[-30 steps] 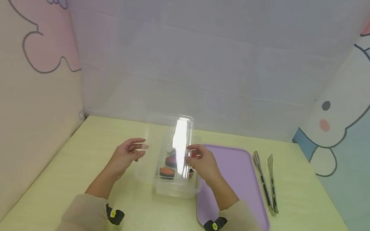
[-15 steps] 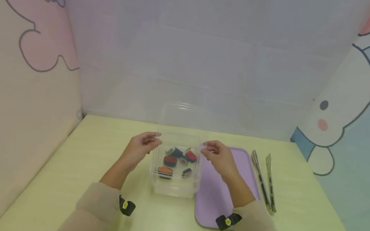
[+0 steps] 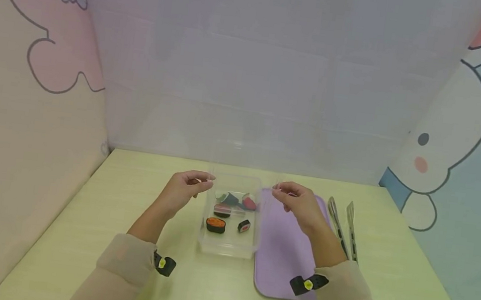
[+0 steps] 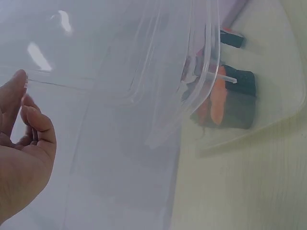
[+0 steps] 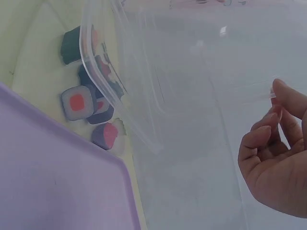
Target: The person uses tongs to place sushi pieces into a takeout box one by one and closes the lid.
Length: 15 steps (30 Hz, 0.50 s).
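A clear plastic lid (image 4: 115, 48) is held up and tilted over the far part of a clear plastic container (image 3: 225, 251). My left hand (image 3: 183, 190) pinches its left edge between thumb and fingers, and my right hand (image 3: 299, 204) pinches the right edge. Several toy sushi pieces lie in the container. Among them are an orange-topped piece (image 3: 215, 225) near the front left, a small roll (image 3: 243, 226) with a red centre, and a red-topped piece (image 3: 249, 202) farther back. The lid's faint outline partly veils the rear pieces.
Right of the container, a purple tray (image 3: 273, 269) lies close against it, partly under my right forearm. Metal tongs (image 3: 352, 226) rest beyond the tray, their near end covered by the sleeve. A pale back wall (image 3: 248, 86) rises behind the yellow table (image 3: 55, 227).
The lid has moved right from the container's left side and tipped more upright over its back. Both hands went right with it. The container's front pieces now show uncovered.
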### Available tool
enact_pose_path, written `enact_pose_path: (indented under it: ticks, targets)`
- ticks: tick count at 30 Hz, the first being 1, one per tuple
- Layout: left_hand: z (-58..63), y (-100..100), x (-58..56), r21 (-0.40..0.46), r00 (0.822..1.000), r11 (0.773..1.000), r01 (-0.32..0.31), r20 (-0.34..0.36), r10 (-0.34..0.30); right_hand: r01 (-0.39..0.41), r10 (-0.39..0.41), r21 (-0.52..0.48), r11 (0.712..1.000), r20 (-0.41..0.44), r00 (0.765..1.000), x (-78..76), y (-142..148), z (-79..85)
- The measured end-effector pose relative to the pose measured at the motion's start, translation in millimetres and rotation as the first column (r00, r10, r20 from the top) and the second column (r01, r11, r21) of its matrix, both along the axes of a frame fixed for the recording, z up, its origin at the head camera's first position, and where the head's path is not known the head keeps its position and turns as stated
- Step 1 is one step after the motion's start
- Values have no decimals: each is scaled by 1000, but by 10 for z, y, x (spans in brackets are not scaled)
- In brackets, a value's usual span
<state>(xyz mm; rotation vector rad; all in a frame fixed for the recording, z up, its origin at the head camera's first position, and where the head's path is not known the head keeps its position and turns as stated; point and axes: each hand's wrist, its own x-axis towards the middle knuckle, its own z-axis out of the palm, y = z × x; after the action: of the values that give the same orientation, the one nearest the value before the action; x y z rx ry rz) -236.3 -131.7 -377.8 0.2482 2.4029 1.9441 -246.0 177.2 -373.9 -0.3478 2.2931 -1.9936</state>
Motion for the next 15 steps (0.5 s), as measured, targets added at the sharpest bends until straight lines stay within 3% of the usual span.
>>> enact_pose_path:
  ticks: [8,15]
  targets:
    - [2,4,46,1,1000,1000,11,-25,-11,-61,68,-99,993,70,995,68,48,25]
    - [-96,70,91,125,999,992,2,-32,2,11,16,-204,979,126,992,117,-66,-45]
